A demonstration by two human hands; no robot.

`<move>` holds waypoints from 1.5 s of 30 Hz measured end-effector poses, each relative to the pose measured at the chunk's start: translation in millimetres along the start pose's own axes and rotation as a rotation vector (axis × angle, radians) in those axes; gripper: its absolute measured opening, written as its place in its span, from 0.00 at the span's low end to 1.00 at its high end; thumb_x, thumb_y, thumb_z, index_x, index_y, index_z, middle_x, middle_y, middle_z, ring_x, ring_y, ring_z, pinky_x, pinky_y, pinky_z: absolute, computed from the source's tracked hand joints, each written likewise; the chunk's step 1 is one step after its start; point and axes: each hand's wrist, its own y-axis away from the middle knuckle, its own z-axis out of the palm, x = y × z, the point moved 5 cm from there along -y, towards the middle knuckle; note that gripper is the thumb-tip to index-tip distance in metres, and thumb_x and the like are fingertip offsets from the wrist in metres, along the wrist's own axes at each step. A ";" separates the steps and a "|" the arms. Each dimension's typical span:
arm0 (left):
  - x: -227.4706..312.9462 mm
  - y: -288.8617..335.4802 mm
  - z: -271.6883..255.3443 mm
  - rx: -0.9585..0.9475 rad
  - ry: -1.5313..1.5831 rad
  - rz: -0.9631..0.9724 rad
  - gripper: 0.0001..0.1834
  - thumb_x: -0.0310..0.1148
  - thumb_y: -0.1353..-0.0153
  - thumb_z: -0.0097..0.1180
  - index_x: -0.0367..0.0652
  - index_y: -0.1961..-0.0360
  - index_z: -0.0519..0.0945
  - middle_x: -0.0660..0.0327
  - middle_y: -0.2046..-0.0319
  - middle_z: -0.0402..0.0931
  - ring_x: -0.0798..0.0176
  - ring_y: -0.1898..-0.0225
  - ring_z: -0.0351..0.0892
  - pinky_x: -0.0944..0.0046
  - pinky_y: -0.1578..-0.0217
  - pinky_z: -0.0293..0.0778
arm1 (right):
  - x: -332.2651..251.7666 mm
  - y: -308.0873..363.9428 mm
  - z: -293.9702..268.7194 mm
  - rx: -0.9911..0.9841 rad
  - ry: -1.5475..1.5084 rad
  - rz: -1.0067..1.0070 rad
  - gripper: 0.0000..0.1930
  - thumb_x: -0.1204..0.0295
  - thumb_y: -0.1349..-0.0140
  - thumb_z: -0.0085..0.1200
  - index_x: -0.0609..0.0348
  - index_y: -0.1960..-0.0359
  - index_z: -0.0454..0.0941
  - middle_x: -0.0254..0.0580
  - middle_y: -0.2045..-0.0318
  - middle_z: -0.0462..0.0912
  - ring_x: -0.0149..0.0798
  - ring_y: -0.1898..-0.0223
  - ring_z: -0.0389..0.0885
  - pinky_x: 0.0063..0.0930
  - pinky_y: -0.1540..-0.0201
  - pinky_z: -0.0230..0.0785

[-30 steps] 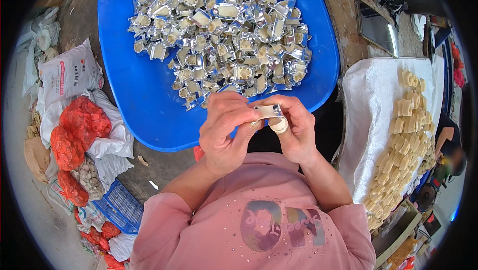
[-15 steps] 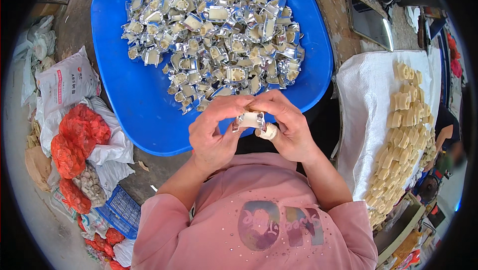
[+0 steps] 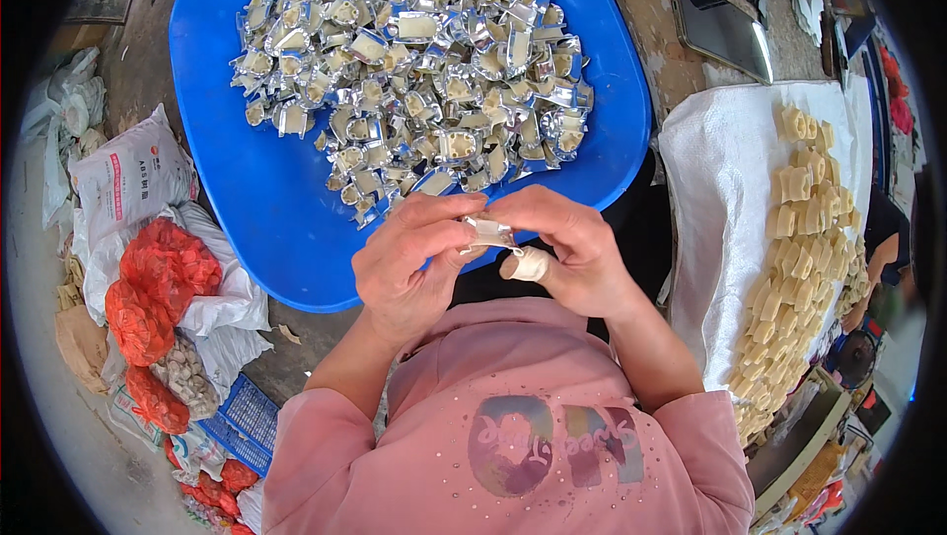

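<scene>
Small cream piece [image 3: 490, 232], seemingly silver-edged, curved, partly hidden

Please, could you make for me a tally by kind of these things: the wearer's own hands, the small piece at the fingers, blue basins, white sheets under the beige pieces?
Hands: 2 (left hand, right hand)
Small piece at the fingers: 1
Blue basin: 1
White sheet: 1
Total: 5
</scene>
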 end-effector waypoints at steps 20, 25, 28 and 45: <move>-26.1 24.7 35.2 0.233 0.387 -0.421 0.07 0.23 0.36 0.52 0.31 0.58 0.74 0.53 0.61 0.76 0.66 0.61 0.77 0.67 0.60 0.77 | 14.6 15.0 -0.5 0.291 0.066 -0.014 0.14 0.82 0.38 0.48 0.58 0.51 0.68 0.49 0.52 0.68 0.41 0.50 0.68 0.33 0.47 0.62; -25.2 20.8 50.7 0.234 0.503 -0.581 0.06 0.24 0.36 0.51 0.32 0.60 0.74 0.55 0.63 0.77 0.69 0.64 0.77 0.68 0.63 0.78 | 2.6 15.0 -0.4 0.413 0.161 -0.097 0.12 0.83 0.40 0.43 0.61 0.55 0.66 0.50 0.55 0.67 0.38 0.55 0.65 0.29 0.51 0.61; -26.6 21.6 55.5 0.216 0.549 -0.695 0.06 0.24 0.35 0.51 0.32 0.60 0.74 0.57 0.64 0.77 0.70 0.65 0.77 0.68 0.65 0.78 | 2.6 10.9 -2.3 0.387 0.286 -0.094 0.12 0.82 0.41 0.42 0.61 0.56 0.65 0.49 0.56 0.67 0.37 0.56 0.65 0.28 0.53 0.61; -49.9 6.9 -20.8 0.154 -0.074 -0.551 0.12 0.31 0.42 0.58 0.42 0.56 0.78 0.57 0.58 0.77 0.62 0.59 0.77 0.65 0.59 0.73 | 9.5 -24.3 -31.5 0.277 0.620 -0.032 0.07 0.79 0.43 0.49 0.62 0.62 0.72 0.48 0.61 0.73 0.46 0.56 0.70 0.34 0.50 0.63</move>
